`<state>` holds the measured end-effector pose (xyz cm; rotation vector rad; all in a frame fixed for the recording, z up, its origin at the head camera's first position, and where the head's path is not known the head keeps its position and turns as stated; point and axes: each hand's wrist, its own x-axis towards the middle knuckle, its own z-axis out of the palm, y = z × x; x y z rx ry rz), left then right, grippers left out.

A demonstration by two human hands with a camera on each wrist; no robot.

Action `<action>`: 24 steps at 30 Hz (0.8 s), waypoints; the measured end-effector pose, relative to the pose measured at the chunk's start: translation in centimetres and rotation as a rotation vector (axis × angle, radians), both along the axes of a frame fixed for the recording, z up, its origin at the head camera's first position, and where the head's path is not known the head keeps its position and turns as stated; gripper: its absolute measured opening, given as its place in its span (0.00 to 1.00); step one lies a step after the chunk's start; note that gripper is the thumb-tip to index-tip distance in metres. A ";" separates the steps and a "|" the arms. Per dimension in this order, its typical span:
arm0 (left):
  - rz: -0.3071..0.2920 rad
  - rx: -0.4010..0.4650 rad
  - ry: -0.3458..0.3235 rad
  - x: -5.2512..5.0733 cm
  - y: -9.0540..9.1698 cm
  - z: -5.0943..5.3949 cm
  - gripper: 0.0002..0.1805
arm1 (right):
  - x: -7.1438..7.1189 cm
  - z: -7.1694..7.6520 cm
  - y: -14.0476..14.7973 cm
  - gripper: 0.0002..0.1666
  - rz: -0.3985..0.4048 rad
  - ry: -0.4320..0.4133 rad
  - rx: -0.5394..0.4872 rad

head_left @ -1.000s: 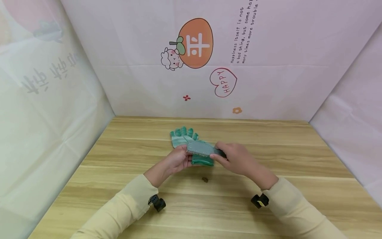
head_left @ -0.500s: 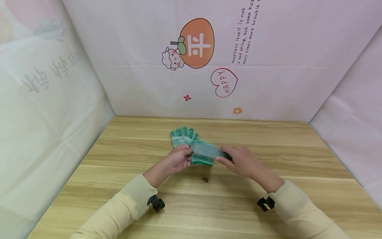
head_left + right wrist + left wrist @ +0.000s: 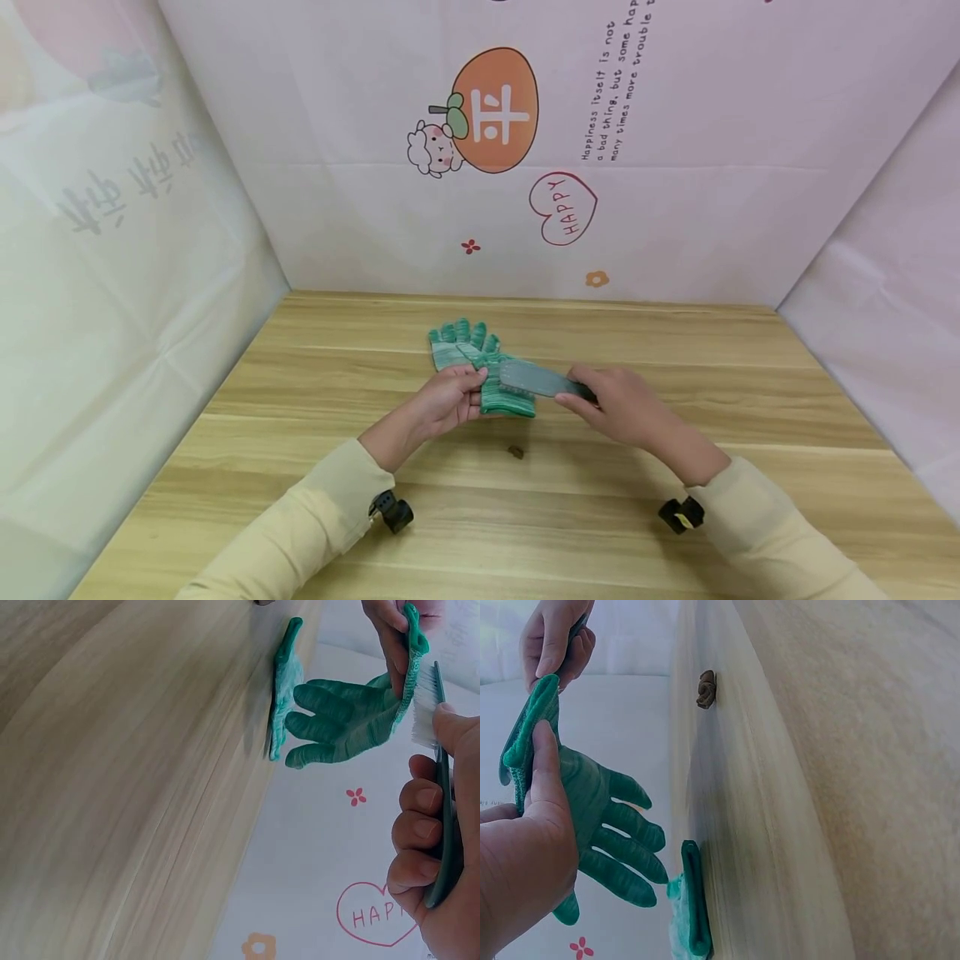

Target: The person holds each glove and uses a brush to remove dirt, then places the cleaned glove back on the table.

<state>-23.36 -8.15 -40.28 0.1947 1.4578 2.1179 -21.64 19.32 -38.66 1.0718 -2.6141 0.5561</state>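
Observation:
My left hand (image 3: pixel 438 400) grips a green knit glove (image 3: pixel 510 404) by its cuff, thumb on the near face. In the left wrist view, the fingers of this glove (image 3: pixel 626 832) hang loose above the table. A grey-green brush (image 3: pixel 534 379) is held by its dark handle in my right hand (image 3: pixel 615 404). Its pale bristles (image 3: pixel 425 712) face the glove's cuff and are at or very near the fabric; exact contact cannot be told. A second green glove (image 3: pixel 450 346) lies on the table just behind the held one.
A small crumpled brown piece (image 3: pixel 516 452) lies on the wooden table (image 3: pixel 525 533) in front of my hands. A white printed cloth (image 3: pixel 360 217) forms the back wall, with more white cloth at both sides.
My right hand has drawn the brush rightward across the held glove, uncovering more of its cuff. The left hand and the second glove stay about where they were.

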 end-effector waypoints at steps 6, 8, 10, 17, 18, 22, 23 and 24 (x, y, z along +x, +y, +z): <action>0.013 -0.012 -0.001 0.1 -0.1 0.2 0.15 | 0.0 -0.1 0.6 0.12 -0.040 -0.002 0.021; 0.019 -0.015 -0.004 0.2 -0.1 0.2 0.15 | 0.0 -0.1 0.7 0.12 -0.049 -0.006 0.025; 0.025 -0.017 -0.005 0.2 -0.1 0.2 0.15 | 0.0 0.0 0.8 0.12 -0.054 -0.012 0.028; 0.020 -0.029 -0.002 0.1 -0.1 0.2 0.16 | 0.1 0.6 0.8 0.12 -0.062 -0.012 0.026; 0.018 -0.030 0.001 0.1 -0.1 0.2 0.16 | 0.1 0.8 0.7 0.12 -0.061 -0.010 0.024; 0.006 -0.022 0.006 0.0 -0.1 0.1 0.16 | 0.4 1.5 0.2 0.13 -0.051 -0.008 0.039; 0.002 -0.020 0.008 0.0 0.0 0.0 0.16 | 0.5 1.6 0.0 0.13 -0.046 -0.006 0.046; -0.001 -0.019 0.010 0.0 0.0 0.0 0.16 | 0.6 1.7 -0.2 0.13 -0.041 -0.004 0.052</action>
